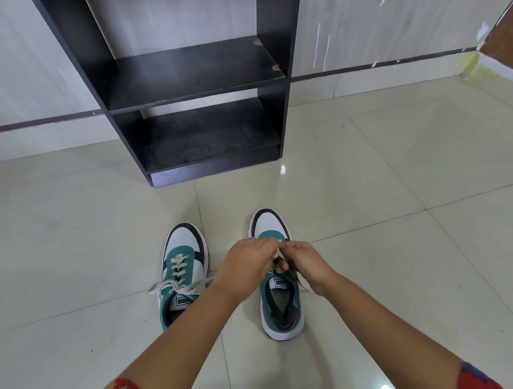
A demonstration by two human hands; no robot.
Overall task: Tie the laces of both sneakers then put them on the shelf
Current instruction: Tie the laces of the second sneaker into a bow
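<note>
Two teal, white and black sneakers stand side by side on the tiled floor, toes pointing at the shelf. The left sneaker (182, 260) has loose white laces (176, 286) trailing off to both sides. Both hands meet over the middle of the right sneaker (281, 302). My left hand (248, 264) and my right hand (305, 262) each pinch that shoe's white lace (277, 252), which shows only as a small bit between the fingers. The black shelf unit (192, 74) stands against the wall beyond the shoes, its two boards bare.
Glossy cream floor tiles (400, 184) stretch all around the shoes. A grey wall with a dark stripe (376, 64) runs behind the shelf. A brown door edge (508, 34) shows at the far right.
</note>
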